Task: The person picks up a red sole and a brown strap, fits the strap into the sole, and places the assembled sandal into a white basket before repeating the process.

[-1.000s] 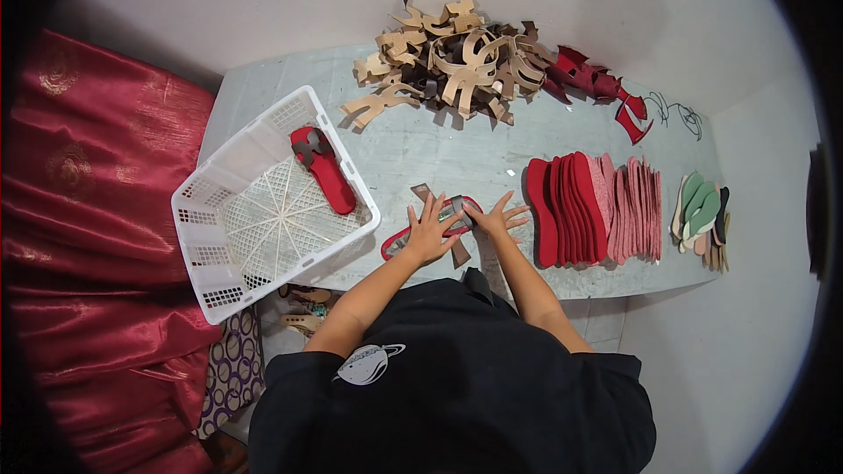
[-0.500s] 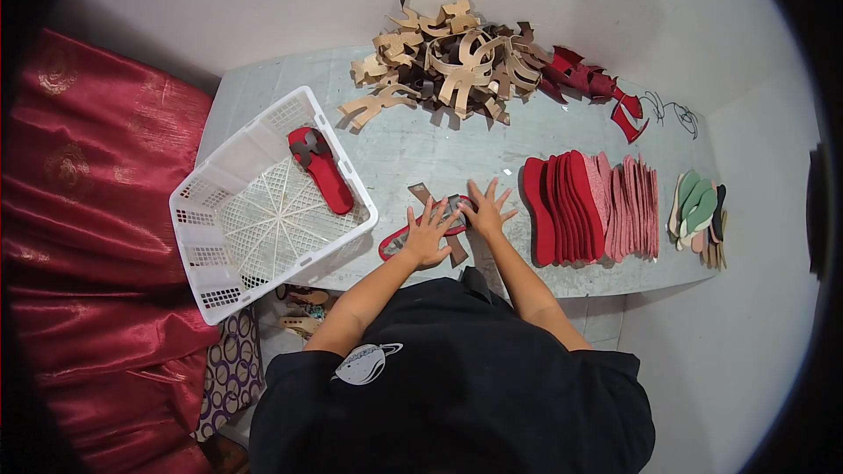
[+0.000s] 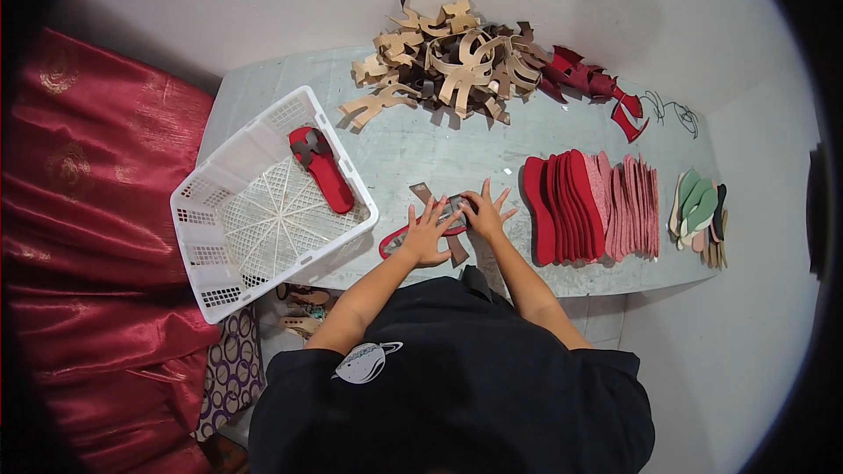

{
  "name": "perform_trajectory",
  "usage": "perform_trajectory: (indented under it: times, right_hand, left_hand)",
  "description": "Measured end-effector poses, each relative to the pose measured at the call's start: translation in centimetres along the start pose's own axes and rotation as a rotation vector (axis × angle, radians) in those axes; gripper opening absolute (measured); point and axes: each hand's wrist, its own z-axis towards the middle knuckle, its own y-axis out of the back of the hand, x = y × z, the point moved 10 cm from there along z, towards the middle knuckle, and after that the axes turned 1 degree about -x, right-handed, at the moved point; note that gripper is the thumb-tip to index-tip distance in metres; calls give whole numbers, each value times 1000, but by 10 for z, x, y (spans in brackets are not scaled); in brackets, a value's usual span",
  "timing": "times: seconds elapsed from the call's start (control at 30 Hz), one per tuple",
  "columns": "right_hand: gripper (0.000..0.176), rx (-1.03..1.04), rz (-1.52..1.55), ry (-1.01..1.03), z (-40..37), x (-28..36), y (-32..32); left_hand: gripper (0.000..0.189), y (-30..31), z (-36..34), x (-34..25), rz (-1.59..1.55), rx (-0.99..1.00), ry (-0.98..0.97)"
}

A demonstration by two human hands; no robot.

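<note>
On the table in front of me lies a red-edged sandal sole (image 3: 392, 244) with a greyish face up, set at a slant. A brown strap sticks out beyond both of its sides, its upper end (image 3: 421, 193) toward the wall and its lower end (image 3: 457, 251) toward me. My left hand (image 3: 426, 239) rests over the middle of the sole with fingers spread. At the sole's right end, my right hand (image 3: 484, 215) has its index finger bent in close to the thumb at the edge, while the other fingers stay apart. Both hands hide much of the sole.
Left stands a white plastic basket (image 3: 362, 209) holding a red sandal (image 3: 327, 177). Tan and brown strap pieces (image 3: 461, 70) are heaped by the wall, beside red pieces (image 3: 584, 77). Rows of red soles (image 3: 562, 211) and pink soles (image 3: 632, 211) stand right, then green insoles (image 3: 698, 202).
My right index finger has bent in toward the thumb at the sole's edge, where it was stretched out before. My left hand and the sole have hardly moved.
</note>
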Motion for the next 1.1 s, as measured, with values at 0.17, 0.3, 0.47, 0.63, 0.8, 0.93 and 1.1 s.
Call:
perform_trajectory:
  times: [0.17, 0.3, 0.47, 0.63, 0.8, 0.93, 1.1]
  right_hand:
    - [30, -8, 3, 9, -5, -8, -1]
    - [29, -36, 34, -25, -17, -16, 3]
    - [28, -114, 62, -47, -29, -26, 4]
    - [31, -121, 107, -84, -33, -25, 8]
    - [30, -147, 144, -157, -37, -35, 9]
    - [23, -244, 158, -239, -42, -57, 13]
    - [21, -284, 151, -222, -47, -51, 20]
  left_hand:
    - [90, -2, -1, -4, 2, 20, -37]
    - [92, -3, -1, -9, 54, 10, -77]
    - [90, -4, 3, -16, 113, 33, -154]
    - [83, -4, 5, -18, 135, 14, -188]
    - [76, -7, 16, -21, 333, -88, -288]
    - [72, -1, 30, -18, 404, -74, -346]
    - [67, -5, 31, -15, 325, -26, -323]
